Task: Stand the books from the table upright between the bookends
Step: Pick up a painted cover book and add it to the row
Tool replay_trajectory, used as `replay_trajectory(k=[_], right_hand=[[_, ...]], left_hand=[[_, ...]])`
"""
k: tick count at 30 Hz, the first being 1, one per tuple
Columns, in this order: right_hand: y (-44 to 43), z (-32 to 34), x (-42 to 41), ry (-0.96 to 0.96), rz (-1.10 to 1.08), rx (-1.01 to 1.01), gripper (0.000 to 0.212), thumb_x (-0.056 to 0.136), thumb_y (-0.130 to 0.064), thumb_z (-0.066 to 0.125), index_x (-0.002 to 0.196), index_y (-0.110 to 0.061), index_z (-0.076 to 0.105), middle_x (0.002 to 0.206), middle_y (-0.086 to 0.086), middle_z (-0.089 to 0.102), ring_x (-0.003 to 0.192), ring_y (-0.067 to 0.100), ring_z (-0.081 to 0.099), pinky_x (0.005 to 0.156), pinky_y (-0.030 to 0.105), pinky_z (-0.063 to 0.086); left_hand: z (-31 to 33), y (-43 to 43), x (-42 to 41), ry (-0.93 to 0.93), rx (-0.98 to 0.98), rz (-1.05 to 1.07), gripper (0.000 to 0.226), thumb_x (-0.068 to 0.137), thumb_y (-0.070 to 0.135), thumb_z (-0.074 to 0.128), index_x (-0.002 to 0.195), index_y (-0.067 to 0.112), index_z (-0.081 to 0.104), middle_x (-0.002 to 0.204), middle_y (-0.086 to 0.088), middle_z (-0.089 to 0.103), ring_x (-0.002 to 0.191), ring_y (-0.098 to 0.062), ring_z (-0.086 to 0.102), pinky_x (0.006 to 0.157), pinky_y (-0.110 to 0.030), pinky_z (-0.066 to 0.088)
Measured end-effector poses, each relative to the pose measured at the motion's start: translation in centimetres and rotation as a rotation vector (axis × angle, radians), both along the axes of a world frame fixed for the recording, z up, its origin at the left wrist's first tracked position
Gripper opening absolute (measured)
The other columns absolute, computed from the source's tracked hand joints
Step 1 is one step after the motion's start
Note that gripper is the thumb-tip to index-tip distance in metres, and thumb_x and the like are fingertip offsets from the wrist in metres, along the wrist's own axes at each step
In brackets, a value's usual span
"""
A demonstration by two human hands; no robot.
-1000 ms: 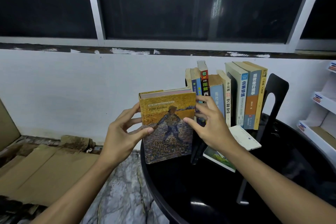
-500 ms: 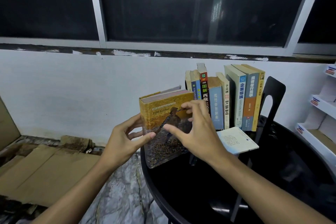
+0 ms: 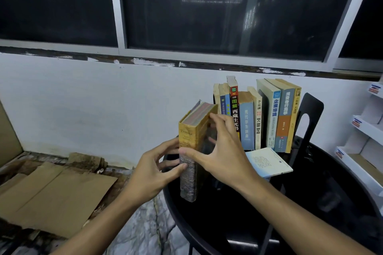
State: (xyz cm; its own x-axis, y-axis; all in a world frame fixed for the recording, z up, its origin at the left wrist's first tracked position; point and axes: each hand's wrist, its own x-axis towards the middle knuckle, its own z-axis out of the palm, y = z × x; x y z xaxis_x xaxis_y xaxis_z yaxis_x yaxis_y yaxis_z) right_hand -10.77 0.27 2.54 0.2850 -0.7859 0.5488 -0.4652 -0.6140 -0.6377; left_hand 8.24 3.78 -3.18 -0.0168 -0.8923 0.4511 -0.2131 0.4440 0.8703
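A thick yellow book stands upright on the round black table, its spine turned toward me. My left hand holds it from the left, thumb on the spine. My right hand grips it from the right, thumb on the spine and fingers over the cover. Behind it several books stand upright in a row. A black bookend stands at the row's right end. The left bookend is hidden behind the yellow book and my hand. A thin pale blue book lies flat on the table.
White cardboard shelving stands at the right edge. Flattened brown cardboard lies on the floor at the left. A white wall and dark windows rise right behind the table. The table's left rim curves just below the yellow book.
The yellow book has turned from cover-facing to spine-facing. My right hand moved from the standing row onto the yellow book, and both hands now hold it.
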Motion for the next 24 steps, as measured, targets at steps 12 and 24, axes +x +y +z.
replay_trajectory(k=[12,24], right_hand=[[-0.5,2.1,-3.8,0.13,0.012,0.06,0.093,0.072,-0.068,0.075,0.148,-0.031,0.038,0.134,-0.023,0.04,0.121,-0.013,0.043,0.094,0.005,0.038],[1.4,3.6,-2.7,0.313,-0.393,0.0,0.052,0.083,-0.066,0.065,0.092,-0.015,0.055,0.075,-0.003,0.06,0.07,0.018,0.062,0.061,0.038,0.056]], left_hand=[[-0.7,-0.1,-5.3,-0.004,-0.092,0.057,0.063,0.075,0.017,0.085,0.134,0.024,0.063,0.114,0.005,0.061,0.109,-0.017,0.063,0.082,-0.027,0.061],[-0.8,0.1,-6.8,-0.16,-0.122,0.123,0.072,0.082,0.039,0.078,0.147,0.03,0.049,0.14,0.033,0.053,0.132,0.008,0.048,0.109,-0.029,0.047]])
